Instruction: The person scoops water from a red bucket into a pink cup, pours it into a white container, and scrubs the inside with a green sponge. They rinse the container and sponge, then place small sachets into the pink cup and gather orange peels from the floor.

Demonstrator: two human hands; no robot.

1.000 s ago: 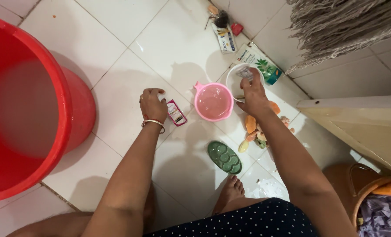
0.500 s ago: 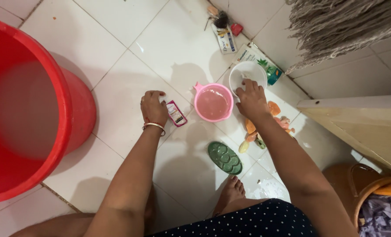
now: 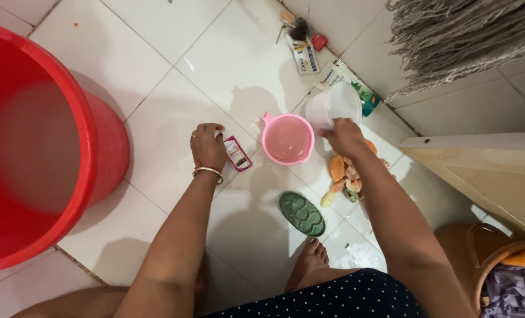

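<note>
The translucent white plastic bowl (image 3: 332, 105), gripped by the right hand (image 3: 346, 136) at its five o'clock rim, wants steady tilting toward the round pink plastic mug (image 3: 287, 139); the left hand (image 3: 207, 147) rests closed on the floor.

Our arms are bare from shoulder to wrist, with no sleeves. Our left hand (image 3: 206, 147) wears a thin metal bangle with a red thread at the wrist and a ring on one finger. Our right hand (image 3: 346, 136) is unadorned. At the bottom of the frame, dark navy cloth with small white dots covers our lap, and a bare foot (image 3: 310, 259) shows.
</note>
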